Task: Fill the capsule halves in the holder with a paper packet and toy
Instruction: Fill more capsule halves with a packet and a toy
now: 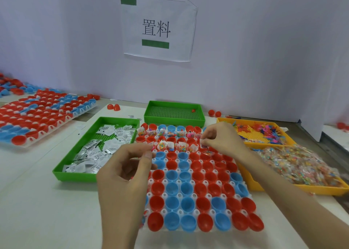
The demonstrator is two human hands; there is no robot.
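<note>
A white holder [190, 212] in front of me carries rows of red and blue capsule halves [172, 185]. The two far rows hold small clear packets of coloured bits [162, 145]; the nearer halves look empty. My right hand [221, 139] hovers over the right end of the second row and pinches a small clear packet [203, 142] between thumb and fingers. My left hand [130, 165] is raised over the holder's left edge with fingers curled, pinching something small and pink [152, 148] at its fingertips.
A green tray [75, 175] of white paper packets [98, 150] lies left of the holder. A second green tray [173, 122] stands behind it. Yellow trays on the right hold coloured toys [262, 131] and clear bagged packets [298, 165]. A filled capsule holder [37, 116] lies far left.
</note>
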